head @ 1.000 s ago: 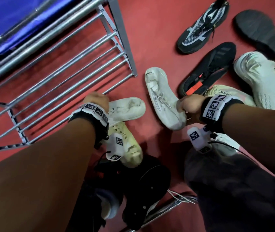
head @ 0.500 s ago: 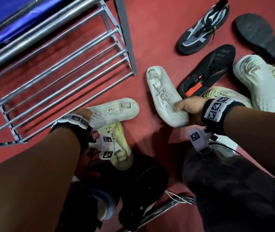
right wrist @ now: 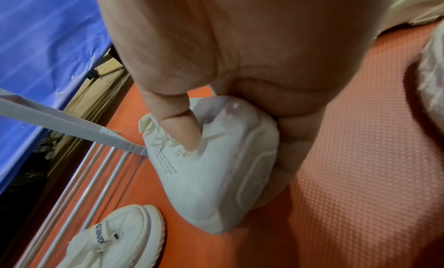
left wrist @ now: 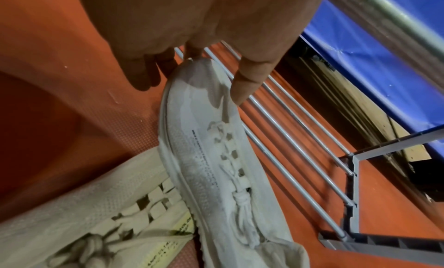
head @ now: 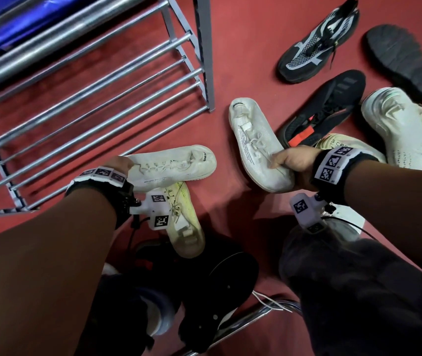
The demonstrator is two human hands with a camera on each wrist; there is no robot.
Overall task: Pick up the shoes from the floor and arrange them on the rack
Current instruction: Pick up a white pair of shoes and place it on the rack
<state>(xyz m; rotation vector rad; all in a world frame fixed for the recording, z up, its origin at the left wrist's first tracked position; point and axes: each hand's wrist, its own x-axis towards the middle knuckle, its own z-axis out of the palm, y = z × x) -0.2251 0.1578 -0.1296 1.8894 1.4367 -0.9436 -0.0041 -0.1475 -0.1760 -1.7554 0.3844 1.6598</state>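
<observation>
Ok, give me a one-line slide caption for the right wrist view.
Right hand grips a white sneaker by its heel over the red floor, beside the metal rack.

I see a textured red floor (head: 251, 47) all round, a blue tarp-like sheet (head: 12, 24) at my eleven o'clock, worn wooden boards (left wrist: 355, 104) under its edge, dim light, soft shadows at six o'clock

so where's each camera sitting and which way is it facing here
Head: on the head, looking down at the red floor, rack and shoes; both forearms show.
Left wrist: along the left hand, which grips one white shoe by its end.
Right wrist: along the right hand, which grips the other white shoe.
Shared: the rack's rods appear in all three.
</observation>
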